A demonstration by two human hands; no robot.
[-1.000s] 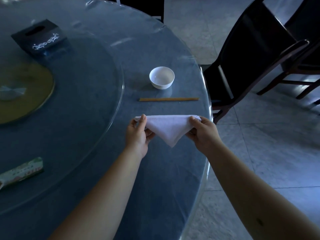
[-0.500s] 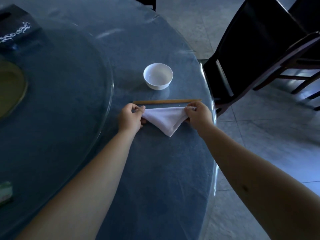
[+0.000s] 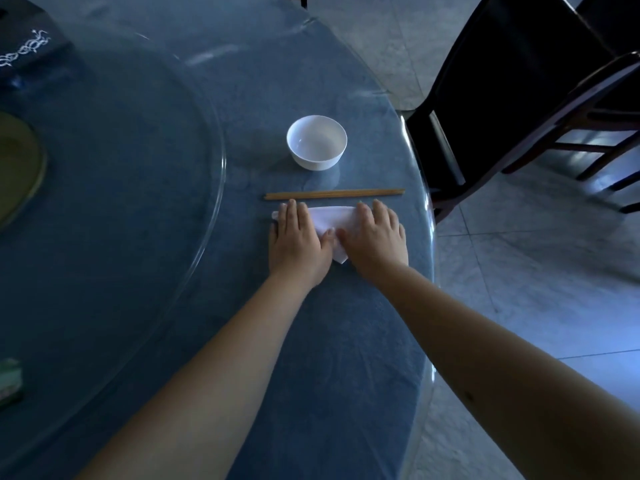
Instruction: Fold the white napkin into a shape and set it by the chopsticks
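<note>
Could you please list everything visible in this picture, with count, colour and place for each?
folded white cloth napkin: one, white, flat on the table just nearer than the chopsticks, pressed under both hands
brown wooden chopsticks: one pair, brown, side by side between napkin and bowl
small round white bowl: one, white, empty, beyond the chopsticks
round table with blue cloth under clear cover: one, blue
round glass turntable: one, clear, at the table's centre, left
dark box with white pattern: one, far left
green packet: one, left edge
dark wooden chairs: two at least, right
left hand: one, flat on the napkin
right hand: one, flat on the napkin
</note>
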